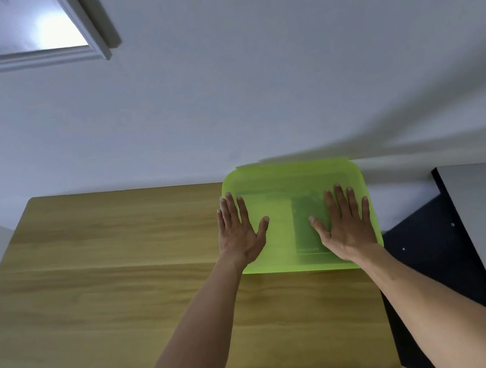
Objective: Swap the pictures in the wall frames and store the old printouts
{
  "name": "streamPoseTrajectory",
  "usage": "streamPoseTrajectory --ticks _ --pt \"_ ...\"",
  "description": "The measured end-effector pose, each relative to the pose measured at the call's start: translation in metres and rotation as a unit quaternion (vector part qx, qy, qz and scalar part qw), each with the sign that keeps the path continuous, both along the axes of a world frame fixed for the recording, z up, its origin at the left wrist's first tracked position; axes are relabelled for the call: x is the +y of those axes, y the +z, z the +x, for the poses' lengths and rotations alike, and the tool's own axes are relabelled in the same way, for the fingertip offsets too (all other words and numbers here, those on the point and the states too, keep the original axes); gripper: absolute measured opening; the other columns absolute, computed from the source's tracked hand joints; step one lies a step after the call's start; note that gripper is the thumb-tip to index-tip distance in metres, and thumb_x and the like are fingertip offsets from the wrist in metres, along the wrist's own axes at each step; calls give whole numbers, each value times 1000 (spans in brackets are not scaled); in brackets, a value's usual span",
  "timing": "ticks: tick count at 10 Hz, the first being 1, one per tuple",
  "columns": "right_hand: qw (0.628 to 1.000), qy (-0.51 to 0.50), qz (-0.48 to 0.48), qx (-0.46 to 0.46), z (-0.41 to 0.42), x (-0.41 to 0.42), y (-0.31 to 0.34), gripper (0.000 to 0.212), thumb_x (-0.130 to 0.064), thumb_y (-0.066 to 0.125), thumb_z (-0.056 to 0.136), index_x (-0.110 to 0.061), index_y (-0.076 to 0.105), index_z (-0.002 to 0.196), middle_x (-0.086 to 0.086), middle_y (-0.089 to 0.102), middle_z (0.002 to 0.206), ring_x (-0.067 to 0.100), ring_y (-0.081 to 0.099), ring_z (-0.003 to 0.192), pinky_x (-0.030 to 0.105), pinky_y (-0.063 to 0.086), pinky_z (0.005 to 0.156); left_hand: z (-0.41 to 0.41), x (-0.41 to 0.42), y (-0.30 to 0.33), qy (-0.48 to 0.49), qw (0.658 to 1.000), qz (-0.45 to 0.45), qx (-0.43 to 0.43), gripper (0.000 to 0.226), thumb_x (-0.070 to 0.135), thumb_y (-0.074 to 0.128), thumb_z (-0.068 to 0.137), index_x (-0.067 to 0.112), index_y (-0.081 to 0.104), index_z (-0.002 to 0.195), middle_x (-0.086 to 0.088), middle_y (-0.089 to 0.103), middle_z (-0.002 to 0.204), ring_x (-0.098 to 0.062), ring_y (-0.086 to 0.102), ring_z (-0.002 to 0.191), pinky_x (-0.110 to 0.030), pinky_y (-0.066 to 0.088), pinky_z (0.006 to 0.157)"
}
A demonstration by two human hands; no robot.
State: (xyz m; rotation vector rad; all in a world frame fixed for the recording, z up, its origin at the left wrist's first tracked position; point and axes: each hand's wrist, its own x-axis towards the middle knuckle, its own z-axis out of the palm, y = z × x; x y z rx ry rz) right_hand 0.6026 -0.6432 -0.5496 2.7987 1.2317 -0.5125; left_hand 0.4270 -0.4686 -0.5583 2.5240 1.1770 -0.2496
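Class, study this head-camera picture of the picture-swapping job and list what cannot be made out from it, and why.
- Wall frame, head view: cut off by the top and left edges; glare washes out its picture.
- Green folder: translucent cover blurs the sheets inside; their print is unreadable.
- Left hand and right hand lie flat on the folder, hiding parts of it.
- Small lettering near the folder's front edge: too small to read.
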Motion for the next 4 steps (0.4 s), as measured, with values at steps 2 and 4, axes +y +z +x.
streamPoseTrajectory --ticks 2,4 --pt "996 -24 88 -15 -18 -8 9 77 -59 4 98 -11 2 159 12 -9 165 27 -10 152 49 -4 123 -21 1 13 42 983 -1 -181 77 58 20 98 12 -2 156 -10 -12 163 -22 -16 150 -40 -10 121" --pt "913 -63 400 -51 -131 -112 31 41 -23 40 99 -2 60 129 10 52 141 34 50 129 50 30 116 -158 -48 8 163 926 9 -339 64 48 29 98 14 23 153 -10 27 158 -27 18 147 -48 16 121"
